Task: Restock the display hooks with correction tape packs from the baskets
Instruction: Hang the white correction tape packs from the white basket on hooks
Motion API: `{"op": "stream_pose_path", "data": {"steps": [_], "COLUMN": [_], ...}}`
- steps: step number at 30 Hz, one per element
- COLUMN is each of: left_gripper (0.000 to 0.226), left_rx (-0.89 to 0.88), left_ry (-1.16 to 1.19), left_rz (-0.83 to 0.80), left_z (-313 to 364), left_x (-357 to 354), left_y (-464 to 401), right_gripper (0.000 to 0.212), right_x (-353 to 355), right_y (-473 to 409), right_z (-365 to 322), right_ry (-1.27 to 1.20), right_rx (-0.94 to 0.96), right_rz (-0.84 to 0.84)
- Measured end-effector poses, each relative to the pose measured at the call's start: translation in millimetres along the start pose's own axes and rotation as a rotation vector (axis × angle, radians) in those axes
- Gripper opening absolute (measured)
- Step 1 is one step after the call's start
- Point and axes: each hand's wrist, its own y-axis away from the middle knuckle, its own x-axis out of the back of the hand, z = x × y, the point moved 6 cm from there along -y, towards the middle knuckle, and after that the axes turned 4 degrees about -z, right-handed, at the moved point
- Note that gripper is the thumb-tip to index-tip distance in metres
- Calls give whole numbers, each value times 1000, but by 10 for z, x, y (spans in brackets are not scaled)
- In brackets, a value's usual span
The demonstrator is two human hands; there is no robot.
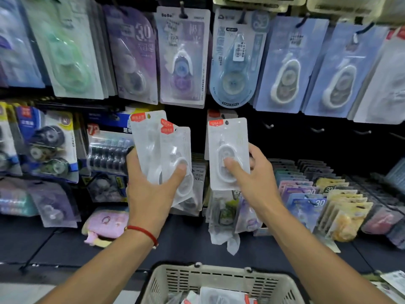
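One pack (pixel 228 153) is pinched in the right hand (pixel 252 178); the left hand (pixel 151 185) grips a bunch (pixel 162 150). Next, I think, its hole must meet a bare hook (pixel 268 125) on the right.

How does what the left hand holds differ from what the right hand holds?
The left hand grips a fanned bunch of white packs, overlapping and tilted; the right hand pinches a single white pack, nearly upright. The bunch sits left of the single pack, apart from it. Both show white correction tape packs with red top labels, held in front of the display.
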Motion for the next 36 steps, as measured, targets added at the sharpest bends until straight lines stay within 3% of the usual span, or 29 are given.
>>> {"op": "stream_pose_path", "data": {"steps": [6, 9, 12, 13, 15, 18, 20, 24, 26, 30, 36], "left_gripper": [74, 68, 67, 67, 69, 78, 82, 87, 77, 57, 58], "left_rx": [-13, -14, 15, 38, 73, 107, 131, 174, 162, 122, 67], "left_ry": [-20, 21, 118, 157, 215, 249, 279, 371, 353, 240, 136], "left_rz": [-11, -55, -132, -158, -195, -238, -269, -289, -261, -189, -166], "left_z": [64, 87, 47, 10, -61, -133, -163, -200, -210, -244, -181], "left_x": [6, -50, -130, -159, -208, -288, -334, -356, -312, -225, -173], "left_y": [28, 37, 52, 58, 75, 104, 124, 130, 106, 68, 55], "right_gripper": [47, 45, 77, 77, 57, 34, 23, 30, 34, 25, 30], "right_x": [4, -3, 16, 21, -41, -265, -332, -273, -195, -44, 32], "right_y": [28, -28, -22, 14, 113, 305, 360, 368, 354, 316, 270], "right_z": [-87, -45, 140, 165, 162, 169, 188, 200, 196, 158, 55], "right_ry": [7, 111, 402, 447, 345, 216, 213, 16, -75, -50, -96], "right_rx": [57, 3, -197, -207, -154, -129, -95, -123, -146, -92, -69], "right_rz": [112, 73, -20, -29, -82, -291, -312, -197, -105, -21, 11]}}
